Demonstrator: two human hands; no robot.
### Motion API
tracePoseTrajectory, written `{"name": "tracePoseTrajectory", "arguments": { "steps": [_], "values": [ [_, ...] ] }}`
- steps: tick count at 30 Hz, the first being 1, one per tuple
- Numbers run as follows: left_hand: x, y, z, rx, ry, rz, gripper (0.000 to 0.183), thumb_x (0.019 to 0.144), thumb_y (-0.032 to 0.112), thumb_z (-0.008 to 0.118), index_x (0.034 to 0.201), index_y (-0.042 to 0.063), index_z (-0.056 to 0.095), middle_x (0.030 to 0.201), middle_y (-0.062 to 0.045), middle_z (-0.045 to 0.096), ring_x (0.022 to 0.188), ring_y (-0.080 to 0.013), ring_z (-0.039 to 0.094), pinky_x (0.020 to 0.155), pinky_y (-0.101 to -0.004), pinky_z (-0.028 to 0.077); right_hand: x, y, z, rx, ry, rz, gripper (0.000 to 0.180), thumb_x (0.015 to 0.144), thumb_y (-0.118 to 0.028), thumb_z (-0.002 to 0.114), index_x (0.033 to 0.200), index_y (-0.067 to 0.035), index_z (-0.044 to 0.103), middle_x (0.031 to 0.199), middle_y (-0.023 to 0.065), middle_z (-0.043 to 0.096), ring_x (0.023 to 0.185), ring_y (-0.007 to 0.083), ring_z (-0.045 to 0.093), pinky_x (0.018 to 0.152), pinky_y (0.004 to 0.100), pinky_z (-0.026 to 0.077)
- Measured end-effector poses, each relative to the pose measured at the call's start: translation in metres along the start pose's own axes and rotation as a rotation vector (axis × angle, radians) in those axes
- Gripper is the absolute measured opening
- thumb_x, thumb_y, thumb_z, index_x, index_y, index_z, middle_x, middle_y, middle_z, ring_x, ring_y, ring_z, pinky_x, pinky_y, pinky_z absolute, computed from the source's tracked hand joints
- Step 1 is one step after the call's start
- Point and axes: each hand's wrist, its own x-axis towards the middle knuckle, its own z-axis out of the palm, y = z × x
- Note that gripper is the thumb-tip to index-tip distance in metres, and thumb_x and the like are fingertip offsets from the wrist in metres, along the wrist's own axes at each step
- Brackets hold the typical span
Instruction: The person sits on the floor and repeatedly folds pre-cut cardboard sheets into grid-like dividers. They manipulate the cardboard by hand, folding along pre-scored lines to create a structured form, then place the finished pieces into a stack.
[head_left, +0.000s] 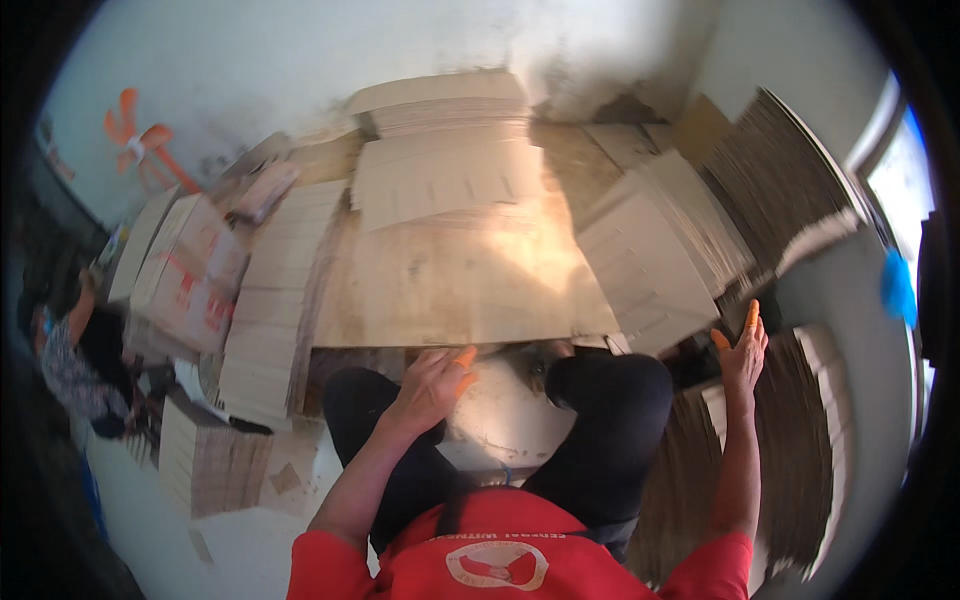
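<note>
My left hand (431, 386) is at the front edge of a wooden board (465, 292), with orange covers on its thumb and a finger. I see nothing held in it. Out to the right, my right hand (742, 360) has its thumb and fingers apart and holds nothing; orange covers are on its thumb and one finger. It hovers near a stack of brown cardboard sheets (791, 442) and a fanned pile of flat cardboard (652, 262). Behind the board's bare front part lies a pile of slotted cardboard sheets (450, 176).
A long row of cardboard (270, 300) flanks the board's left side, beside a carton with red print (187, 277). An orange fan (139, 142) stands behind. Tall cardboard stacks (772, 180) line the right wall. At far left is another person (82, 367).
</note>
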Motion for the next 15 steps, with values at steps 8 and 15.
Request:
{"name": "tracePoseTrajectory", "arguments": {
  "steps": [8, 15],
  "values": [
    [-0.021, -0.039, -0.019, 0.046, 0.045, -0.179, 0.034, 0.075, 0.012, 0.076, 0.106, 0.000, 0.067, 0.095, -0.014, 0.070, 0.090, -0.0292, 0.066, 0.079, -0.0373, 0.053, 0.055, -0.037, 0.050, 0.121, -0.282, 0.166, 0.084, 0.070, -0.016, 0.080, 0.141, -0.005, 0.038, 0.111, 0.0253, 0.064, 0.105, 0.0400, 0.061, 0.089, 0.0458, 0.048],
    [0.019, -0.080, -0.003, -0.004, 0.081, -0.204, 0.030, 0.074, 0.008, 0.076, 0.102, -0.001, 0.067, 0.090, -0.016, 0.069, 0.082, -0.0325, 0.065, 0.072, -0.0400, 0.053, 0.066, -0.057, 0.007, 0.558, -0.097, 0.164, 0.020, 0.077, -0.005, 0.071, 0.094, 0.002, 0.062, 0.076, 0.0100, 0.067, 0.056, 0.0164, 0.060, 0.054, 0.0283, 0.048]
  ]
}}
